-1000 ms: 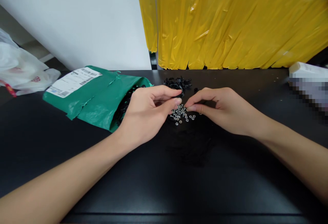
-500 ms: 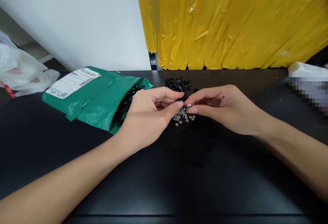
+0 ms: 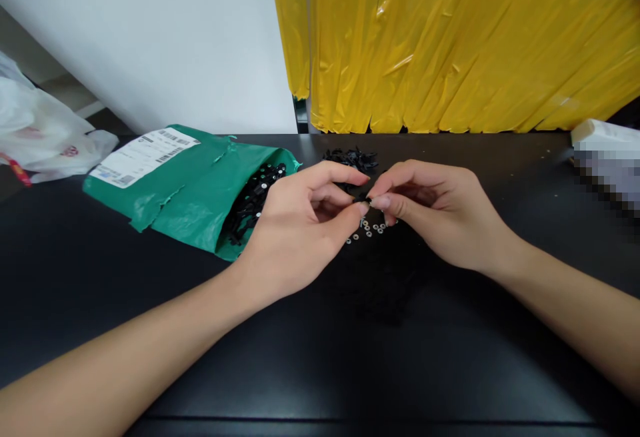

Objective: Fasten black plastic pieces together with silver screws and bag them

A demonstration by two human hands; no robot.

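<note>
My left hand (image 3: 300,227) pinches a small black plastic part (image 3: 363,198) between thumb and fingers. The fingertips of my right hand (image 3: 435,214) are closed right against that part; whatever they grip is too small and covered to make out. Beneath both hands lie loose metal nuts or washers (image 3: 369,229), partly hidden by the fingers. Just behind is a heap of small black parts (image 3: 353,156). The opening of a green mailing bag (image 3: 195,187), beside my left hand, shows many black pieces (image 3: 253,200) inside.
The black tabletop (image 3: 350,357) spreads under everything. At the far left rests a white plastic bag (image 3: 55,134). A white box-like object (image 3: 607,140), partly pixelated, stands at the right edge. Yellow plastic sheeting (image 3: 425,44) and a white panel (image 3: 200,37) rise behind the table.
My right fingertips have come up to the black part at my left fingertips. The shiny metal piece seen in my right pinch before is now covered. The view has shifted slightly.
</note>
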